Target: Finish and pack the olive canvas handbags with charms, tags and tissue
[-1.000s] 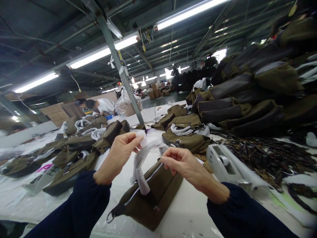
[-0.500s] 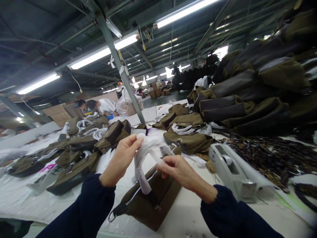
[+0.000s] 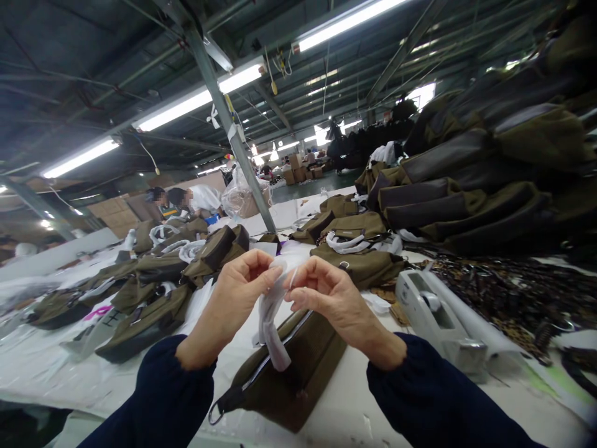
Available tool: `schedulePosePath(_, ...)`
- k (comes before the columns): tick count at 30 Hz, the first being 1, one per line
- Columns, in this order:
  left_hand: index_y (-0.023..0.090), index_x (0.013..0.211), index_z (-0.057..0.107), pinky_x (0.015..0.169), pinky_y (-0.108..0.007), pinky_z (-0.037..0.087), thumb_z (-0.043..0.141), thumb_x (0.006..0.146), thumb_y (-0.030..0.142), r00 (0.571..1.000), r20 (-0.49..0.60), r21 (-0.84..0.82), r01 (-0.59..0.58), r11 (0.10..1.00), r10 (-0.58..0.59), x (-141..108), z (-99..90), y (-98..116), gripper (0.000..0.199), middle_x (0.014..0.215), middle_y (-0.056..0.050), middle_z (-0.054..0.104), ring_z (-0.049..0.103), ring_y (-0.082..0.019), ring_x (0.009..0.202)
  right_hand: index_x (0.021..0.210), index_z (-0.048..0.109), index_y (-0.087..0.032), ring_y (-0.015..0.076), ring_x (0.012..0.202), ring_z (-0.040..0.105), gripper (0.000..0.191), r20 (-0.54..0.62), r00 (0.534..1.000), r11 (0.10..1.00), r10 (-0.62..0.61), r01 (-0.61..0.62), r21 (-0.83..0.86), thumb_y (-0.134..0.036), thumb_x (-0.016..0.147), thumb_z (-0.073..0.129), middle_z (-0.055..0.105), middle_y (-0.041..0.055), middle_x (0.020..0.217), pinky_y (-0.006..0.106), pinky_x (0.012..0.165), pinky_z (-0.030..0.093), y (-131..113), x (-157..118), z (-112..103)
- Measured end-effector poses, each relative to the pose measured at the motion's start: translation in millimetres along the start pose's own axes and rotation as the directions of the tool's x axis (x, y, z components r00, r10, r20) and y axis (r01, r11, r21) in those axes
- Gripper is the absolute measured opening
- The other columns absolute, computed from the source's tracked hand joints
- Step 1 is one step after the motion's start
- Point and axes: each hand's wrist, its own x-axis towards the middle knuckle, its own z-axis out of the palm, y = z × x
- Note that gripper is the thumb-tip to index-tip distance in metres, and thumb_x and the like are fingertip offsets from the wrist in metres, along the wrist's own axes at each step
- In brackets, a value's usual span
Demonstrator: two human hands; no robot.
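An olive-brown bag (image 3: 298, 379) with a metal zip and a ring at its near left end lies on the white table in front of me. Its handle (image 3: 272, 330), wrapped in white tissue-like material, arches up from the bag. My left hand (image 3: 233, 302) pinches the wrapped handle near its top. Close beside it, my right hand (image 3: 331, 302) has its thumb and fingers closed on a thin white strip of the wrapping (image 3: 293, 278). The handle's far side is hidden behind my right hand.
A tape dispenser (image 3: 433, 311) stands to the right, with a heap of dark chains or straps (image 3: 494, 298) beyond it. More olive bags (image 3: 144, 317) lie at left, and a tall pile of bags (image 3: 466, 199) rises at right. Two co-workers (image 3: 177, 199) bend over the table further back.
My right hand has moved up and left from the handle's right side to meet my left hand at the top. My left hand has shifted slightly right.
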Motion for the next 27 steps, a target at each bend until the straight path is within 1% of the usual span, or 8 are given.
schedulePosePath(1, 0.018, 0.081, 0.062, 0.065, -0.024, 0.041, 0.067, 0.084, 0.036, 1.0, 0.027, -0.037, 0.014, 0.999, -0.013, -0.9, -0.6, 0.9, 0.019, 0.073, 0.002, 0.06, 0.052, -0.013, 0.068, 0.092, 0.059, -0.02, 0.0134, 0.078, 0.064, 0.024, 0.003, 1.0, 0.999, 0.0, 0.0, 0.038, -0.03, 0.079, 0.076, 0.066, 0.0001, 0.09, 0.027, 0.071, 0.054, 0.7, -0.3, -1.9)
schedulePosePath(3, 0.018, 0.08, 0.062, 0.068, -0.024, 0.041, 0.067, 0.084, 0.034, 0.997, 0.07, -0.11, 0.042, 0.993, -0.034, -2.6, -1.6, 1.2, 0.017, 0.073, 0.002, 0.059, 0.052, -0.013, 0.069, 0.099, 0.058, -0.022, 0.0124, 0.074, 0.064, 0.023, -0.011, 1.0, 0.999, 0.001, 0.0, 0.04, -0.033, 0.085, 0.071, 0.066, -0.001, 0.087, 0.026, 0.07, 0.053, 1.3, -2.2, -6.1)
schedulePosePath(6, 0.018, 0.078, 0.061, 0.07, -0.024, 0.041, 0.067, 0.084, 0.031, 0.991, 0.123, -0.163, 0.073, 0.984, -0.053, -5.0, -1.3, 0.0, 0.016, 0.073, 0.003, 0.058, 0.052, -0.013, 0.071, 0.087, 0.061, -0.018, 0.0096, 0.063, 0.059, 0.018, -0.045, 0.999, 0.997, 0.005, -0.008, -0.073, -0.034, 0.088, 0.067, 0.062, -0.0029, 0.073, 0.023, 0.065, 0.051, 0.6, -5.7, -10.1)
schedulePosePath(8, 0.018, 0.078, 0.06, 0.07, -0.024, 0.04, 0.068, 0.084, 0.031, 0.988, 0.146, -0.162, 0.081, 0.983, -0.058, -6.4, 0.3, -0.7, 0.016, 0.073, 0.003, 0.059, 0.052, -0.013, 0.071, 0.078, 0.061, -0.017, 0.0088, 0.059, 0.056, 0.022, -0.073, 0.997, 0.99, 0.004, -0.014, -0.141, -0.035, 0.088, 0.068, 0.059, -0.0034, 0.069, 0.022, 0.062, 0.049, -0.5, -7.6, -10.2)
schedulePosePath(12, 0.018, 0.081, 0.059, 0.068, -0.024, 0.039, 0.07, 0.082, 0.03, 0.986, 0.155, -0.144, 0.088, 0.986, -0.065, -8.6, 3.1, 0.3, 0.016, 0.076, 0.002, 0.06, 0.052, -0.013, 0.073, 0.075, 0.062, -0.016, 0.0089, 0.059, 0.054, 0.025, -0.063, 0.998, 0.975, 0.012, -0.025, -0.219, -0.036, 0.088, 0.067, 0.057, -0.0033, 0.068, 0.021, 0.059, 0.049, -4.3, -10.1, -7.3)
schedulePosePath(20, 0.017, 0.077, 0.055, 0.068, -0.024, 0.036, 0.07, 0.083, 0.032, 0.975, 0.21, -0.119, 0.095, 0.988, -0.069, -12.2, 2.6, 7.5, 0.022, 0.075, 0.004, 0.055, 0.047, -0.011, 0.071, 0.073, 0.062, -0.015, 0.01, 0.06, 0.057, 0.025, -0.047, 0.999, 0.971, 0.023, -0.034, -0.237, -0.033, 0.09, 0.063, 0.058, -0.0023, 0.066, 0.023, 0.061, 0.051, -10.7, -11.6, -6.2)
schedulePosePath(24, 0.017, 0.077, 0.055, 0.067, -0.023, 0.037, 0.069, 0.084, 0.033, 0.98, 0.186, -0.08, 0.091, 0.993, -0.075, -10.2, 5.6, 9.4, 0.023, 0.074, 0.004, 0.055, 0.046, -0.01, 0.07, 0.073, 0.063, -0.015, 0.0109, 0.062, 0.057, 0.023, -0.052, 0.999, 0.972, 0.005, -0.017, -0.234, -0.032, 0.089, 0.064, 0.059, -0.0016, 0.067, 0.024, 0.062, 0.05, -7.7, -13.9, -6.6)
schedulePosePath(27, 0.017, 0.078, 0.056, 0.065, -0.023, 0.037, 0.07, 0.083, 0.033, 0.985, 0.159, -0.044, 0.071, 0.996, -0.063, -10.1, 8.7, 9.3, 0.021, 0.073, 0.004, 0.055, 0.046, -0.01, 0.069, 0.07, 0.062, -0.015, 0.0112, 0.06, 0.056, 0.023, -0.098, 0.995, 0.953, -0.016, -0.014, -0.303, -0.03, 0.088, 0.064, 0.058, -0.0015, 0.065, 0.024, 0.06, 0.048, -6.3, -16.1, -4.4)
